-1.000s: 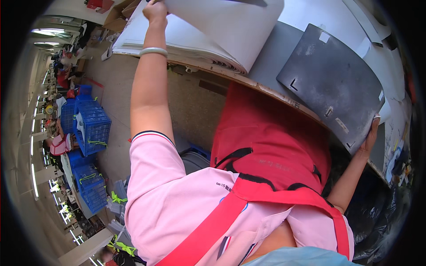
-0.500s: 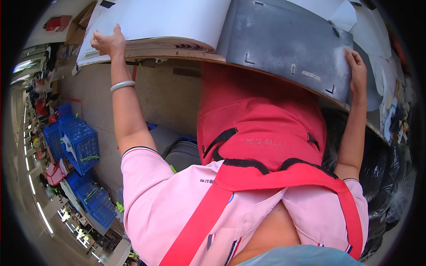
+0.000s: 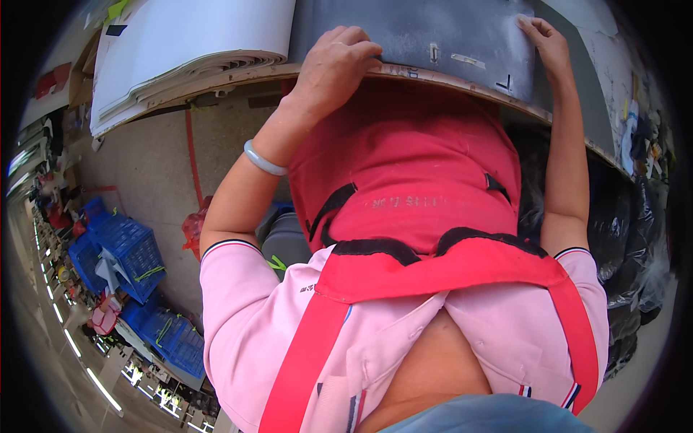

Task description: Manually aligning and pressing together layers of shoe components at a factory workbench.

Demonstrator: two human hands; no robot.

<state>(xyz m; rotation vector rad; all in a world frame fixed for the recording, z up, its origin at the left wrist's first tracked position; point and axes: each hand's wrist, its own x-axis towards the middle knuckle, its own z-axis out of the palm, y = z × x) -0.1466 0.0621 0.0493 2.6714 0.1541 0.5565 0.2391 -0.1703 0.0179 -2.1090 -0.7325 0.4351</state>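
A large dark grey sheet (image 3: 447, 32) with small cut slots and whitish smudges lies on the worktable, reaching to its near edge. My left hand (image 3: 336, 68), with a pale bangle on the wrist, is closed at the sheet's near edge, left of its middle. Its fingertips are partly hidden, and it covers part of the sheet. At the right side of the sheet, my right hand (image 3: 546, 45) pinches the edge between thumb and fingers. Left of the grey sheet rests a thick stack of large white sheets (image 3: 195, 36), folded or curled over at its right side.
The worktable's edge (image 3: 238, 74) bends across the top. More grey and white sheets (image 3: 588, 94) lie to the right. Blue plastic crates (image 3: 133, 260) stand on the floor at left, near a red bag (image 3: 193, 229). Black plastic bundles (image 3: 613, 231) sit below right.
My left hand has left the white stack and moved right to the grey sheet's near edge, its fingers now closed. My right hand stays at the sheet's right side. The view has shifted.
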